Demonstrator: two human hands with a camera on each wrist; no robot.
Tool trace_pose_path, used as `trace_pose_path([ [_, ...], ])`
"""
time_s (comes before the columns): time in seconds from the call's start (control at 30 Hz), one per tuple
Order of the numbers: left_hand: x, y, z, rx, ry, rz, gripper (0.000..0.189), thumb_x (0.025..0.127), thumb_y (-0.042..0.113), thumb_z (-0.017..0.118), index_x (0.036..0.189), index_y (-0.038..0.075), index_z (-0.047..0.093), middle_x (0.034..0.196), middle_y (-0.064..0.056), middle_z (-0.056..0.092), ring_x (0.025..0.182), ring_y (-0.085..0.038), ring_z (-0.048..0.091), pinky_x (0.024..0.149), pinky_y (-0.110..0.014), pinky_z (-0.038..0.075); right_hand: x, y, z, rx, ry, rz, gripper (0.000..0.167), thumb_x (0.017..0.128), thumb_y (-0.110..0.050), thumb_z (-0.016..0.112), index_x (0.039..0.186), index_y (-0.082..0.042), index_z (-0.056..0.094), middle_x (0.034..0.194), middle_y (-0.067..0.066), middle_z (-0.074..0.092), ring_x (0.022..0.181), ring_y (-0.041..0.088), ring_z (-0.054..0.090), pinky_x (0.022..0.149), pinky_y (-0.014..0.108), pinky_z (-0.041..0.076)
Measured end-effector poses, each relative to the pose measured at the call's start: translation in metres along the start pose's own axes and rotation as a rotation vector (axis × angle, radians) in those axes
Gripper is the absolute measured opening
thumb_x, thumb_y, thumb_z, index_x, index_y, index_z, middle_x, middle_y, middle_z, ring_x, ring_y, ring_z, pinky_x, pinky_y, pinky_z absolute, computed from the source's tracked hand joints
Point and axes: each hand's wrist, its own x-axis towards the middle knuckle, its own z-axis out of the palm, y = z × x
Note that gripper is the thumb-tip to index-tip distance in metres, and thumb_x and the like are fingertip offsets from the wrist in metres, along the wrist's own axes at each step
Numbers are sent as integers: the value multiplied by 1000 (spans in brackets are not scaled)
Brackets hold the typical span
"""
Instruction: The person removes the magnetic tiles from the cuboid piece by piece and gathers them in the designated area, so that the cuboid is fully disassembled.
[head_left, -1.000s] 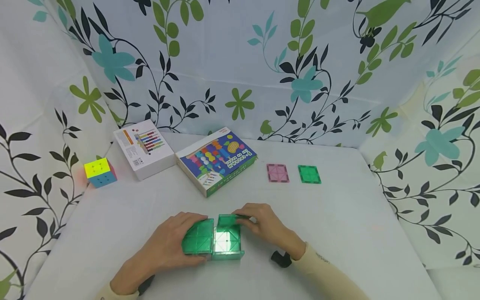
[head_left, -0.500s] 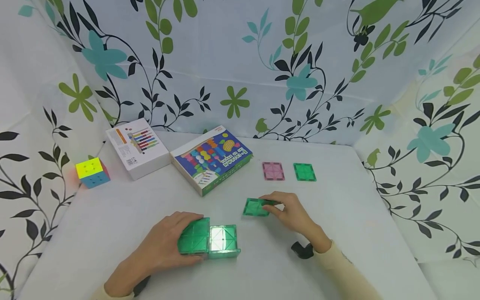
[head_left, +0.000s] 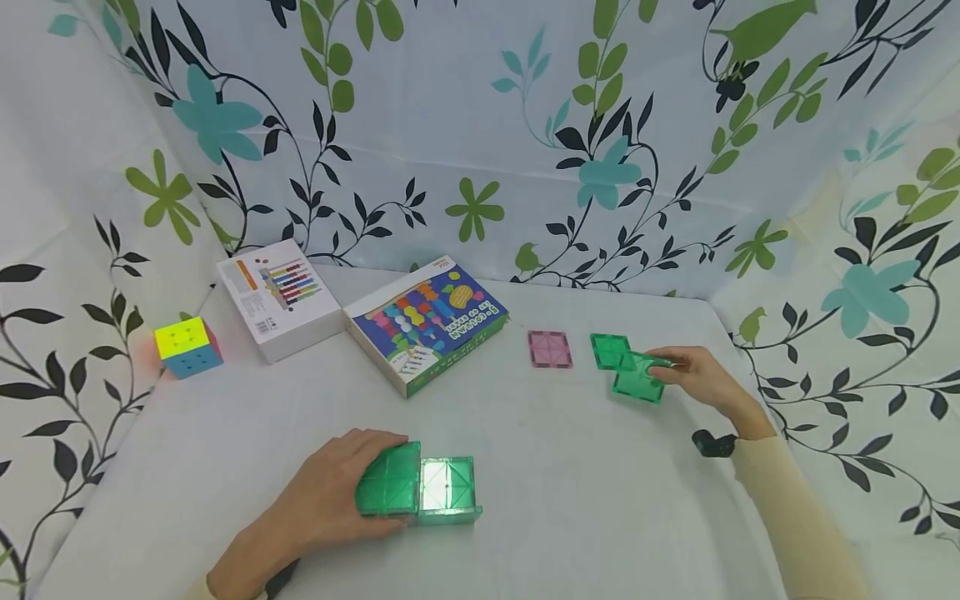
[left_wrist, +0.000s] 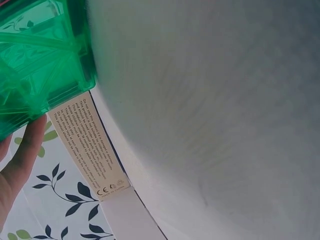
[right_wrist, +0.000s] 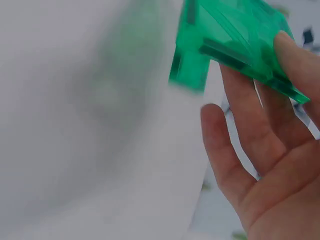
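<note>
My left hand [head_left: 330,487] grips the taller part of a green magnetic-tile structure [head_left: 393,479], thumb at its near side and fingers over its far side. A lower green section [head_left: 448,485] adjoins it on the right. In the left wrist view, the see-through green tile structure [left_wrist: 42,65] rises over fingertips [left_wrist: 30,140]. My right hand [head_left: 701,379] pinches a green magnetic tile [head_left: 639,385] between thumb and fingers. That tile overlaps another green tile [head_left: 607,348] in the head view. The right wrist view shows the held tile [right_wrist: 240,42] tilted, with lower fingers [right_wrist: 220,145] extended away from it.
A pink magnetic tile [head_left: 550,349] lies left of the green ones. Farther back on the white table [head_left: 540,500] are a colourful game box [head_left: 427,325] and a white box [head_left: 281,300]. A puzzle cube [head_left: 189,347] stands at the left. Patterned cloth [head_left: 465,125] hangs behind.
My right hand has carried the green tile from the structure's far edge rightward and away to the other green tile. The left hand keeps its grip on the structure.
</note>
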Motion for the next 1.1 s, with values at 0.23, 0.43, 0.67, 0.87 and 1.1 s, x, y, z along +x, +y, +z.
trace_pose_path([
  [0.23,-1,0,0,5,2,-8,89,65,67,88,140,35,54,131,19,61,111,-2,57,90,-36,56,17,48,-48,-2,-180,196,58,106,-32,56,149,5,45,154,33,41,127,34,58,100,47,56],
  [0.43,-1,-1,1,12,12,7,89,64,68,88,140,36,54,129,20,61,108,1,56,89,-32,55,35,66,-68,-6,-264,304,59,108,-30,51,153,6,36,155,37,32,134,47,46,108,59,48],
  [0.67,-2,0,1,9,18,11,89,63,67,88,140,35,55,129,21,60,107,1,56,88,-31,55,57,83,-58,-94,-180,319,51,107,-25,54,146,6,47,140,38,44,114,36,54,92,45,55],
  [0.87,-2,0,1,9,17,7,89,62,65,90,139,36,55,128,22,61,107,2,56,88,-31,55,62,94,-40,-103,-20,327,52,107,-31,51,146,3,47,149,44,33,133,56,38,108,67,38],
  [1.1,-1,1,0,23,14,0,89,62,65,90,139,34,56,128,21,61,108,1,56,88,-31,55,67,93,-24,-157,141,301,46,107,-25,50,146,-1,50,146,39,43,129,54,45,102,65,43],
])
